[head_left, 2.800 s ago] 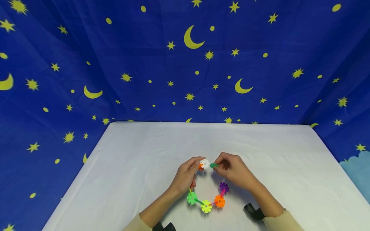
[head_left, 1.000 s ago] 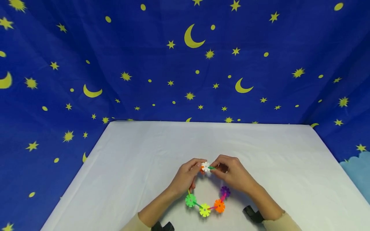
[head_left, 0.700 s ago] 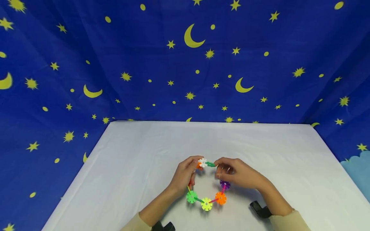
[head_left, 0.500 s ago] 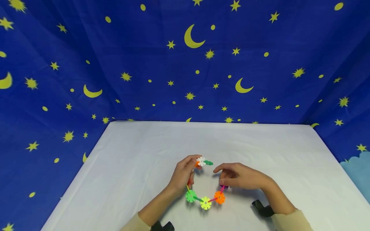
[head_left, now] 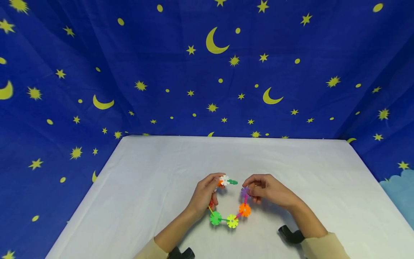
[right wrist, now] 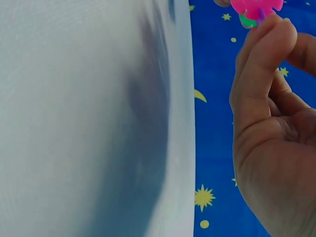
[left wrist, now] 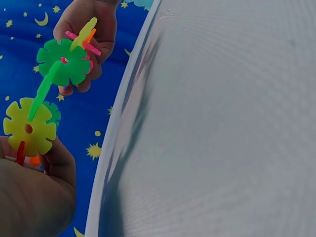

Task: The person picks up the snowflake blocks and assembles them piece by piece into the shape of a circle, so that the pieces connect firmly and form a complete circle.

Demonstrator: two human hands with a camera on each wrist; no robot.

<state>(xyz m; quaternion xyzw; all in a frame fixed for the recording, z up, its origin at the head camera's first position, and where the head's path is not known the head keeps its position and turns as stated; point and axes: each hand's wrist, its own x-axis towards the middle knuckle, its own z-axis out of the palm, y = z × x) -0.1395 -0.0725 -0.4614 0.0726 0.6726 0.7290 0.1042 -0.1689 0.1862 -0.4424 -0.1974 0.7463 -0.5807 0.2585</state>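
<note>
A chain of notched plastic snowflake discs hangs in an unclosed loop between the two hands. My left hand [head_left: 203, 197] holds its left side, the fingers covering some discs. Past its fingertips stick out a white disc [head_left: 224, 180] and a dark green disc [head_left: 232, 182] seen nearly edge-on. With thumb and fingers my right hand [head_left: 270, 190] pinches the purple disc [head_left: 244, 192] at the other end. A gap separates the purple disc from the dark green one. Orange [head_left: 244, 209], yellow [head_left: 232, 221] and light green [head_left: 215, 218] discs form the lower curve, joined by edge-on discs.
A white-covered table [head_left: 155, 162] lies beneath the hands. Blue cloth [head_left: 174, 72] with yellow stars and moons surrounds its back and sides. Black devices [head_left: 291, 235] sit at both wrists.
The right hand has let go of the dark green disc, which stays attached to the white one. It has taken the purple disc and raised that end of the chain.
</note>
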